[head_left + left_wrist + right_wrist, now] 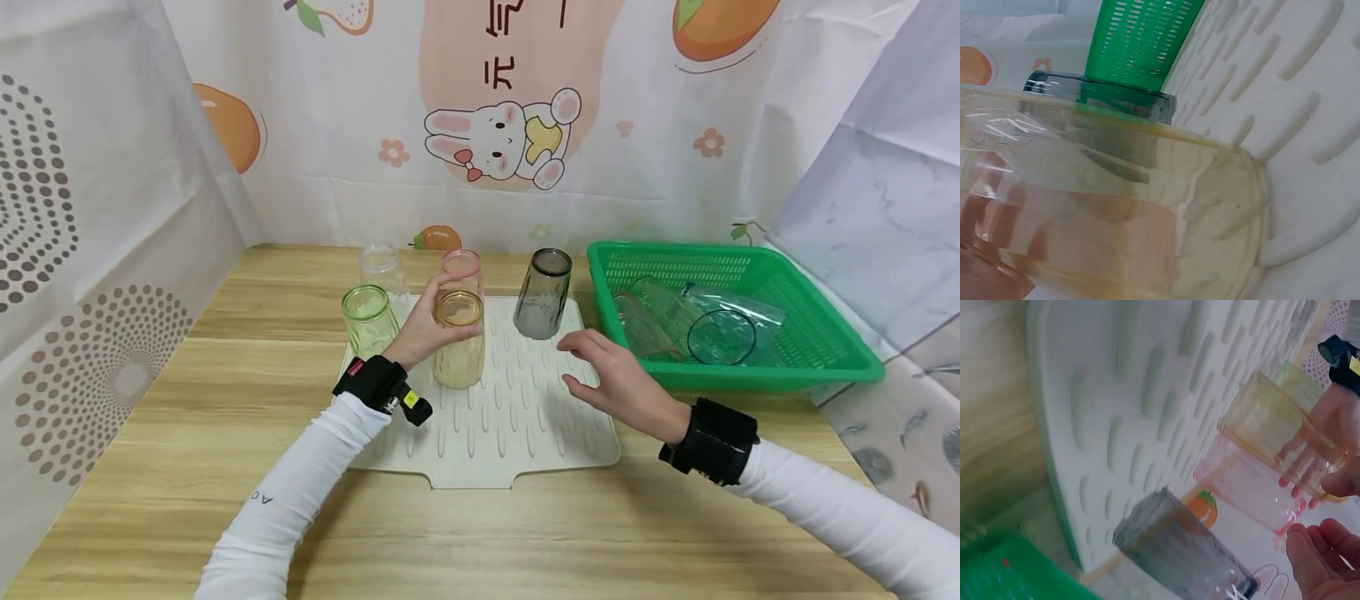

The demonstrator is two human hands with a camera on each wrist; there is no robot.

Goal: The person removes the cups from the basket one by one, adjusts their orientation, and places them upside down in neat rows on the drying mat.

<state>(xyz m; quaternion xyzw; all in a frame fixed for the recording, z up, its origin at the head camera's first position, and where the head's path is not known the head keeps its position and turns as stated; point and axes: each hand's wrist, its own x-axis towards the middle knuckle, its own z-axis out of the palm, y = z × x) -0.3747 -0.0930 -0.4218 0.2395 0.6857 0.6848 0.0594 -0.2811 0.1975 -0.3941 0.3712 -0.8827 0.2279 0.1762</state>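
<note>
An amber glass (459,362) stands on the white ridged drainboard (495,442). My left hand (420,335) grips it near its upper end, thumb on the near side and fingers behind. Through the amber wall the fingers show in the left wrist view. Behind it is a pink glass (471,271), partly hidden. To the left stand a green glass (371,323) and a clear glass (382,268). A grey glass (542,296) stands toward the back right. My right hand (618,382), fingers bent and holding nothing, hovers over the board's right side near the grey glass.
A green plastic basket (817,333) at the right holds several glasses and a clear plastic bag (738,304). The wooden table (247,400) surrounds the board. A printed curtain (337,125) hangs behind and along both sides.
</note>
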